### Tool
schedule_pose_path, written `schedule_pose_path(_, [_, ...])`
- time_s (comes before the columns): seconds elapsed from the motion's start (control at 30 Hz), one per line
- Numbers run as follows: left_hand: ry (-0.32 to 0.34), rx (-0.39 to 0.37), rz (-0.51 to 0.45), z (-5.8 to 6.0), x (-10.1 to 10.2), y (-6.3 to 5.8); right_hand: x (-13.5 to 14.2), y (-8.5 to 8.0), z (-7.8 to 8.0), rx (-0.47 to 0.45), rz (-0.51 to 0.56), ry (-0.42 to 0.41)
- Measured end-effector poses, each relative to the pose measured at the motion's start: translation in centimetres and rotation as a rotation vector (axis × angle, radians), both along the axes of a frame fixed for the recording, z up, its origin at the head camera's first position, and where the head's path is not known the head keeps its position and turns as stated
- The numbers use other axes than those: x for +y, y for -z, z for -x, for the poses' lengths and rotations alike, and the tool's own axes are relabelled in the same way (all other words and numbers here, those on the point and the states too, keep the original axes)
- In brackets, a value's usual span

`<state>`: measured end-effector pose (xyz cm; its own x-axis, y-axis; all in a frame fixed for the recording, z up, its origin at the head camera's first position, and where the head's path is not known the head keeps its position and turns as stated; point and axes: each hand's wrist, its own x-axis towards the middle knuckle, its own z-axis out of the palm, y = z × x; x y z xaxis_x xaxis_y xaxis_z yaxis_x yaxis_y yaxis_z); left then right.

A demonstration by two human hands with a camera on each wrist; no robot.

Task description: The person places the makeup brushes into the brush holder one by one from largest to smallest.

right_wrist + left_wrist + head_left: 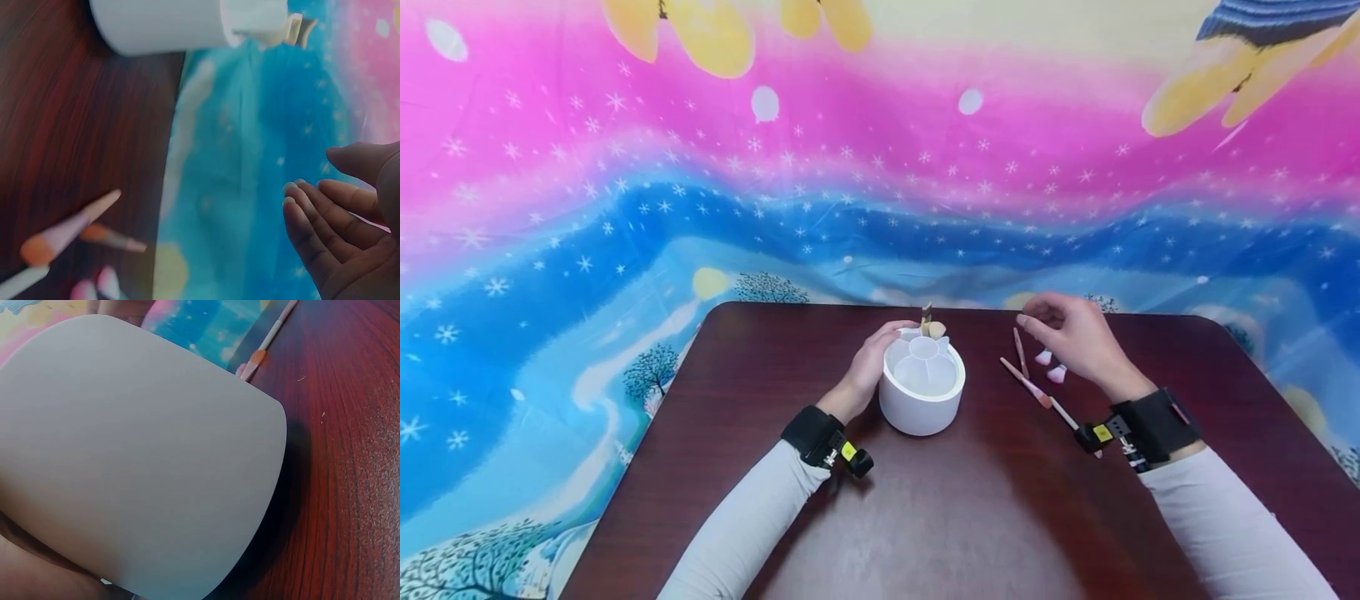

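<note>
A round white brush holder (921, 412) with divided compartments stands on the table. My left hand (867, 367) grips it from the left side, and its pale wall (137, 444) fills most of the left wrist view. At its back edge a small tan and dark striped piece (927, 313) sticks up beside a rounded cream one (937, 330). My right hand (1078, 337) is raised to the right of the holder, fingers loosely bent and nothing between them. Below it lie a makeup brush (56, 240) with orange bristles and two brush heads, one a pink-and-white brush head (1057, 373).
More slim brushes lie on the right of the dark wooden table (760, 367), among them a thin pink one (1020, 350) and a white handle (1063, 412) partly behind the right wrist camera. A colourful printed cloth (880, 192) hangs behind the table's far edge.
</note>
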<state>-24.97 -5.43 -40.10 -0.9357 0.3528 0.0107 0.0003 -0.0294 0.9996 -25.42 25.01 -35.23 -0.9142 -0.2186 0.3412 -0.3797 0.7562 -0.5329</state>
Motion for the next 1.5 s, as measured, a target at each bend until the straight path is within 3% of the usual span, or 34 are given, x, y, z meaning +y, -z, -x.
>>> schedule_pose_path(0.47, [0.014,-0.007,0.02,-0.1,-0.2,0.0,5.4,4.6,1.3,-0.067,-0.09,0.077])
schedule_pose_path(0.73, [0.016,0.008,0.017,0.0,-0.2,0.1,7.7,7.0,1.7,-0.172,-0.146,0.093])
schedule_pose_path(1.0, [0.012,0.005,0.016,-0.2,-0.1,0.0,9.0,9.0,1.7,-0.199,-0.219,0.049])
schedule_pose_path(1.27, [0.014,0.012,0.028,-0.3,-0.1,-0.1,9.5,9.4,1.4,-0.218,-0.282,0.047])
schedule_pose_path(1.5, [0.012,0.014,0.003,1.3,0.0,2.0,9.5,8.3,0.6,-0.344,-0.323,0.013])
